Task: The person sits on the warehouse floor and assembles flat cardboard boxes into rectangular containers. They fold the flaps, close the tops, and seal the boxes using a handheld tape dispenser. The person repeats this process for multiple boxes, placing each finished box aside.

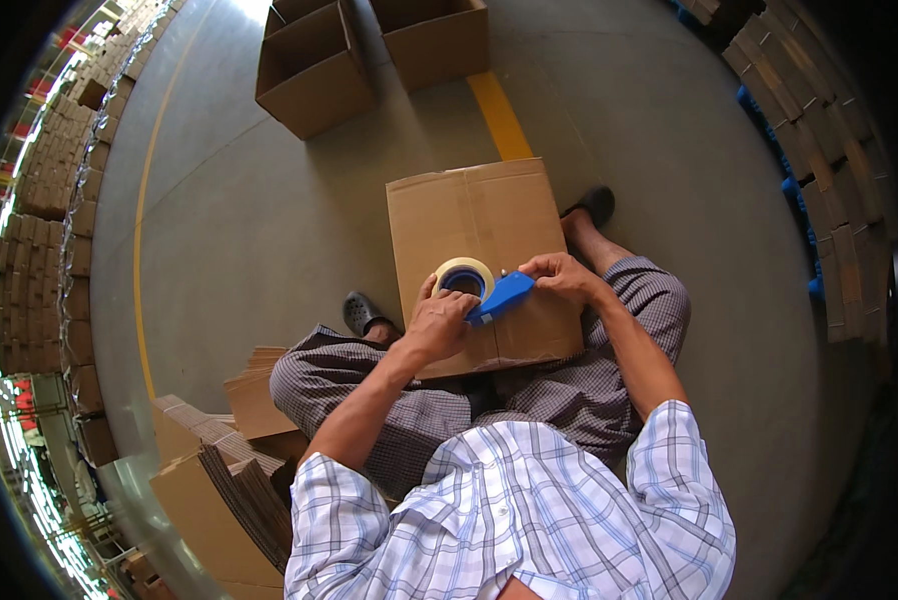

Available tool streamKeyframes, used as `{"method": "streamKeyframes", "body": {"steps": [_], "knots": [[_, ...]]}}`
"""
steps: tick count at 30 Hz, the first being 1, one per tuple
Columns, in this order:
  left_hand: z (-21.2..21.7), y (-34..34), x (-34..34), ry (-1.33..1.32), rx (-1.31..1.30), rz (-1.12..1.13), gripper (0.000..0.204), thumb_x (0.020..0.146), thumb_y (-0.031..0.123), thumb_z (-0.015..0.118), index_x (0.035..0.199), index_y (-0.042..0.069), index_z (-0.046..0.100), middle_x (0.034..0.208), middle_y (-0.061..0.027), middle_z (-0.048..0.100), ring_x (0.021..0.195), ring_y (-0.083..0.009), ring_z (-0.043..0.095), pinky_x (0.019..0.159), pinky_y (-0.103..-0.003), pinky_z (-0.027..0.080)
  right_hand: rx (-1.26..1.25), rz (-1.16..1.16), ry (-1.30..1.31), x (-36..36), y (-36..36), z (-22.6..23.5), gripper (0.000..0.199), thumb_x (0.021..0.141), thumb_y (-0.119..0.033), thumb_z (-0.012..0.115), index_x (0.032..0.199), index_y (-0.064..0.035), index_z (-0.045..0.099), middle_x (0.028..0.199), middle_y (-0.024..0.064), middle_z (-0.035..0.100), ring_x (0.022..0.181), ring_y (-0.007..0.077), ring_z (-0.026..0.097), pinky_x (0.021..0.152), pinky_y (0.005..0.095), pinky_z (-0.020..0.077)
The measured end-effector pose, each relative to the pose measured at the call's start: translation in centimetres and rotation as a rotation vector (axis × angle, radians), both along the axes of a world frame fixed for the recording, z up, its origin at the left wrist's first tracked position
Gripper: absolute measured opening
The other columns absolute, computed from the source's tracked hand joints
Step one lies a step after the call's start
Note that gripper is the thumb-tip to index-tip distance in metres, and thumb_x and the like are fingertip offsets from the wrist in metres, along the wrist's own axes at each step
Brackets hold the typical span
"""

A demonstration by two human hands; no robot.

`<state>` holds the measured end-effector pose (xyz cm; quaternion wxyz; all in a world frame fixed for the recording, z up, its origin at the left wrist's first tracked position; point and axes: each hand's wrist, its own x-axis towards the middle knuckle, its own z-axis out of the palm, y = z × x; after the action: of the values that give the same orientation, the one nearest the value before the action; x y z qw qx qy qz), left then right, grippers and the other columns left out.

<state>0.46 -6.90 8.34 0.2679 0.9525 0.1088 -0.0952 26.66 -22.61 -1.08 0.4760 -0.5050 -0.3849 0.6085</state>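
A closed cardboard box (439, 215) stands on the floor between my legs, a seam running down its top. Over it I hold a blue tape dispenser (509, 296) carrying a roll of pale yellow tape (482, 268). My left hand (441, 322) is wrapped round the roll side of the dispenser, fingers over the roll's core. The fingers of my right hand (561, 275) are pinched together at the dispenser's other end, by its tip; whether they grip the dispenser or the tape's end is too small to tell.
Two open cardboard boxes (319, 90) stand on the floor ahead, near a yellow floor line (499, 115). Flattened cartons (209, 490) lie in a stack at my left. Further stacks of cardboard line the left side (39, 290) and rest on blue pallets at the right (829, 190).
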Motion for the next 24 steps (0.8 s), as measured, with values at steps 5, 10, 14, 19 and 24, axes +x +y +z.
{"method": "streamKeyframes", "body": {"steps": [5,10,14,19,24], "knots": [[3.7,4.7,-1.2,0.129,-0.300,-0.169,0.050,0.080,0.030,0.071,0.124,0.007,0.061,0.108,-0.0123,0.069,0.112,-0.0259,0.062,0.118,-0.058,0.011,-0.165,0.171,0.211,-1.4,-0.3,3.6,0.020,0.088,-0.005,0.071,0.106,0.0008,0.067,0.098,0.0045,0.071,0.091,0.0110,0.065,0.087,0.0276,0.0519],[5.6,6.7,-0.5,0.125,-0.287,-0.081,0.051,0.085,0.054,0.065,0.097,0.005,0.065,0.079,-0.0116,0.067,0.088,-0.0299,0.067,0.116,-0.059,0.016,-0.231,-0.074,-0.059,-3.0,2.6,6.1,0.010,0.090,-0.002,0.067,0.099,0.0016,0.067,0.090,0.0036,0.070,0.086,0.0104,0.065,0.081,0.0255,0.0540],[6.1,11.8,-0.4,-0.040,-0.035,-0.060,0.054,0.082,0.061,0.066,0.083,0.007,0.064,0.065,-0.0110,0.062,0.075,-0.0278,0.067,0.115,-0.055,0.020,-0.259,-0.213,-0.086,2.6,5.2,7.9,0.011,0.088,-0.004,0.069,0.098,0.0014,0.068,0.090,0.0066,0.070,0.084,0.0127,0.066,0.080,0.0277,0.0557],[8.1,23.7,-5.1,0.125,0.133,0.271,0.061,0.076,0.066,0.068,0.097,0.008,0.071,0.074,-0.0103,0.069,0.085,-0.0251,0.068,0.117,-0.049,0.019,-0.379,-0.494,-0.363,14.2,4.8,9.4,0.020,0.087,-0.018,0.075,0.099,-0.0034,0.070,0.090,0.0043,0.071,0.081,0.0106,0.066,0.075,0.0250,0.0551],[9.2,30.5,-6.4,0.265,0.266,0.390,0.056,0.072,0.062,0.069,0.083,0.007,0.073,0.070,-0.0118,0.066,0.076,-0.0263,0.063,0.111,-0.043,0.027,-0.444,-0.454,-0.266,18.3,7.2,7.2,0.024,0.088,-0.021,0.074,0.105,-0.0066,0.067,0.094,0.0023,0.072,0.084,0.0105,0.066,0.077,0.0269,0.0547]]}}
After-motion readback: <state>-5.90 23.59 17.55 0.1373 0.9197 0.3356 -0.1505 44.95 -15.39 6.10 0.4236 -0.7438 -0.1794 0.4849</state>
